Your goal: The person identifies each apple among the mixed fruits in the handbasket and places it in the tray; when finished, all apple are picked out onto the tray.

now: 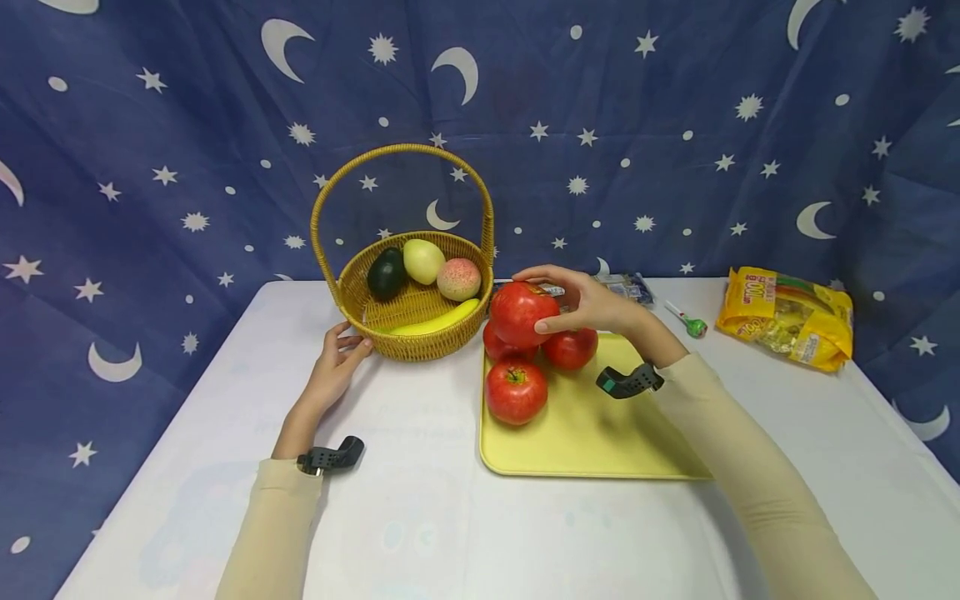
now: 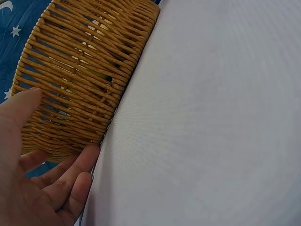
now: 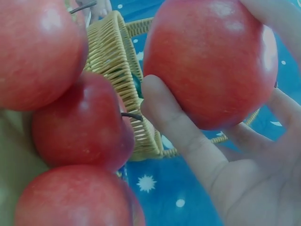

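My right hand holds a large red apple between thumb and fingers, raised over the left side of the yellow tray. Below it, several red apples sit on the tray; in the right wrist view, stems show on two apples. My left hand holds the near left end of the wicker basket, its thumb against the woven wall and fingertips low by the base. Inside the basket are an avocado, a pale yellow-green fruit, a peach and a banana.
A tall handle arches over the basket. Right of the tray, a green lollipop and a yellow candy bag lie on the white table. Another package lies behind my right hand. A starry blue cloth hangs behind.
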The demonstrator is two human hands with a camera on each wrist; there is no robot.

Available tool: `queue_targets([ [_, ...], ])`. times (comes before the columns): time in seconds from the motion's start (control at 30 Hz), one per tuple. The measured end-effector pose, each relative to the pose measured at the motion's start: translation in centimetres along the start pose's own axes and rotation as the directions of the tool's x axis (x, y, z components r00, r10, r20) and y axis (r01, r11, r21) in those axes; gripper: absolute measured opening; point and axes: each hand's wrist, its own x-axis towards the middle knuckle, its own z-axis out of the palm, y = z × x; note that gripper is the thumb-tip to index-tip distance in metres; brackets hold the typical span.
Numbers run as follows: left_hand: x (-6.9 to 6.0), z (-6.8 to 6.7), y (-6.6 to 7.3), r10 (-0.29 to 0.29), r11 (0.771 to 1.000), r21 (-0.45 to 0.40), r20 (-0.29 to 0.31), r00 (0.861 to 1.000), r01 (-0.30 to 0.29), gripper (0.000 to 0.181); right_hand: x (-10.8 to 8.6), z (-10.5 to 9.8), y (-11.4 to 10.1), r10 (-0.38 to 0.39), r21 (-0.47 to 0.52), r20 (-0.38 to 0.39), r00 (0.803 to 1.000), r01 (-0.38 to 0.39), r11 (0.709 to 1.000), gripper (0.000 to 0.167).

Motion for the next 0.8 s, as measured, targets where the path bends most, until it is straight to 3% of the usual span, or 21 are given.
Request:
queue_targets([
  [0.13,-0.8,0.1,1.1,0.000,1.000,0.012,0.005,1.000,-0.001,0.068,-0.8,0.0,0.3,-0.021,0.025,-0.005,1.000,0.021,0.999,0.071],
  [0.57,-0.6,0.1,1.2,-0.003,1.000,0.021,0.002,1.000,0.003,0.069,-2.4,0.5,1.3,-0.091,0.051,-0.064,0.994,0.094,0.994,0.069],
  [0.8,0.2,0.1,-0.1,-0.007,0.999,0.034,-0.001,1.000,0.007,0.071,-3.4,0.7,1.6,-0.049,0.057,-0.050,0.998,0.052,0.997,0.069],
])
